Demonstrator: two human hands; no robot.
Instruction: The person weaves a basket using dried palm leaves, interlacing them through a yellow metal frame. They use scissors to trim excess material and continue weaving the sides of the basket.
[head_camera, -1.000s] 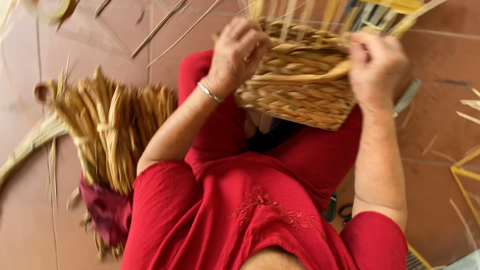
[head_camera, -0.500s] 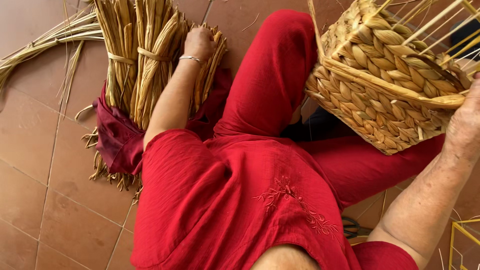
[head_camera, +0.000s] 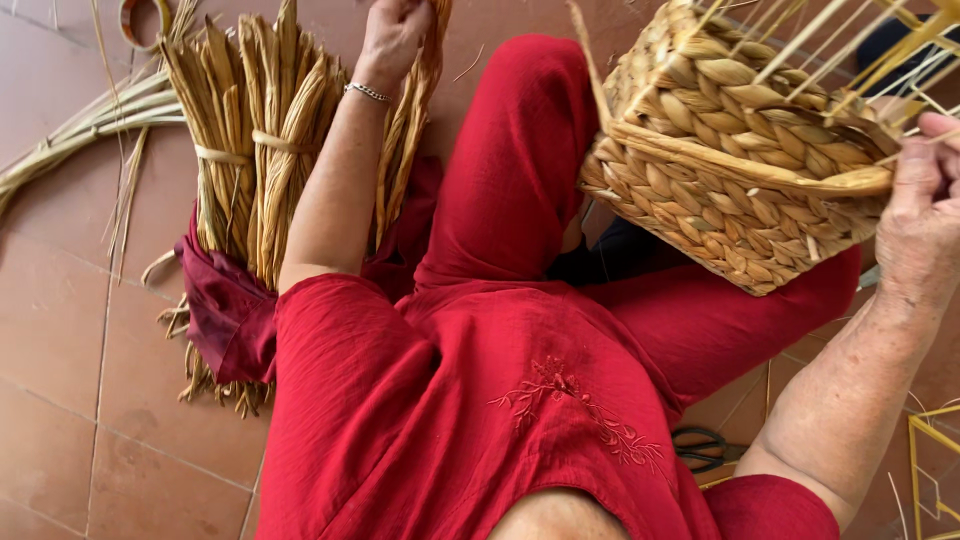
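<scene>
I sit on a tiled floor in red clothes. A half-woven straw basket (head_camera: 730, 170) with a yellow wire frame rests tilted on my right knee. My right hand (head_camera: 925, 215) grips its rim at the right side. My left hand (head_camera: 392, 38) reaches out to the left and closes on a dried straw strand (head_camera: 408, 130) that hangs down from it beside my forearm. Tied bundles of the same straw (head_camera: 255, 150) lie just left of that arm, resting on a dark red cloth (head_camera: 220, 310).
Long loose reeds (head_camera: 75, 135) curve across the tiles at the upper left. Black scissors (head_camera: 705, 445) lie on the floor by my right elbow. A yellow wire frame (head_camera: 935, 470) stands at the lower right corner.
My left hand left the basket rim, swung left to the straw bundles and took hold of a strand. The basket now sits at the right, held by my right hand alone.
</scene>
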